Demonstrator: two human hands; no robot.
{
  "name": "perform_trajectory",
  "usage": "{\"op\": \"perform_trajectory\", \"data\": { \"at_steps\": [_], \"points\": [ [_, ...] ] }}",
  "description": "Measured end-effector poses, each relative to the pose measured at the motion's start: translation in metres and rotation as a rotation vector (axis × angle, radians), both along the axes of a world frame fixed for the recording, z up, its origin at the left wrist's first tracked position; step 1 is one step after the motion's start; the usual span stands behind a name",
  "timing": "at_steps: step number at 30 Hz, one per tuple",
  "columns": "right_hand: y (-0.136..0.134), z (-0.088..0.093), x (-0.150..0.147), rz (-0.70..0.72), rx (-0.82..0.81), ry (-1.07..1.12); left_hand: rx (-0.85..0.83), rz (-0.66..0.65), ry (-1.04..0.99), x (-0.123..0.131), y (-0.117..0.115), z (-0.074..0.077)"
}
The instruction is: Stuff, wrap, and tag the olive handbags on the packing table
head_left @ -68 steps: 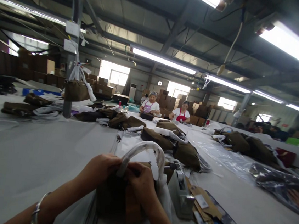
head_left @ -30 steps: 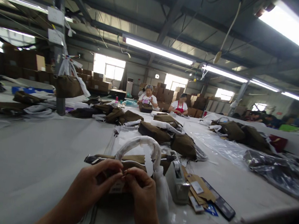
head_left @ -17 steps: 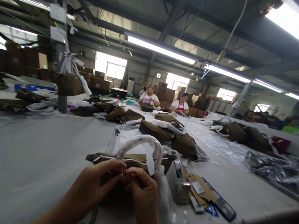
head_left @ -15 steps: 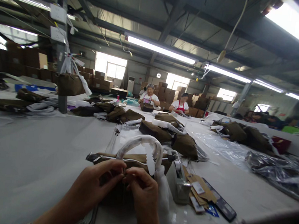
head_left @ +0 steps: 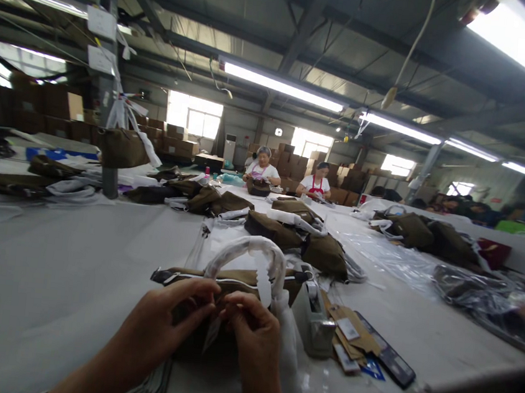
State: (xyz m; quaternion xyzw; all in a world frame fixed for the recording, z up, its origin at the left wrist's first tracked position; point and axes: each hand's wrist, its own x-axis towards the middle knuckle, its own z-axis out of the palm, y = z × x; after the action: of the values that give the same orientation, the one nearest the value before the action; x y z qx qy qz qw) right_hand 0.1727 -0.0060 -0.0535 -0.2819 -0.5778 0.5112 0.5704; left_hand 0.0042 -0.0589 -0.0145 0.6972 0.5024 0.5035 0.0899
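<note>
An olive-brown handbag (head_left: 235, 279) stands on the white table (head_left: 46, 286) right in front of me, its handle (head_left: 242, 252) wrapped in white foam. My left hand (head_left: 160, 317) and my right hand (head_left: 252, 339) are both at the bag's front, just under the zipper. Their fingertips meet in a pinch around a small pale tag (head_left: 211, 335) that hangs from the bag. The lower part of the bag is hidden behind my hands.
A tape dispenser (head_left: 314, 321), brown paper tags (head_left: 350, 340) and a dark phone (head_left: 386, 359) lie to the right. Several more brown bags (head_left: 286, 236) and plastic sheets (head_left: 491, 295) are spread over the table. Two people (head_left: 287, 179) work at the far end.
The bag was turned from lying under my hands to standing with the zipper up. My fingers shifted from the handle to the small tag at the front. Since half a second ago, little differs.
</note>
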Motion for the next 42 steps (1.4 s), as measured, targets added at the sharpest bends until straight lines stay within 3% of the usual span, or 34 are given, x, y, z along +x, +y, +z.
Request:
{"op": "perform_trajectory", "data": {
  "at_steps": [42],
  "points": [
    [-0.0036, 0.0025, -0.0002, 0.045, 0.027, -0.078, -0.002, -0.025, 0.024, 0.0006, -0.0001, -0.002]
  ]
}}
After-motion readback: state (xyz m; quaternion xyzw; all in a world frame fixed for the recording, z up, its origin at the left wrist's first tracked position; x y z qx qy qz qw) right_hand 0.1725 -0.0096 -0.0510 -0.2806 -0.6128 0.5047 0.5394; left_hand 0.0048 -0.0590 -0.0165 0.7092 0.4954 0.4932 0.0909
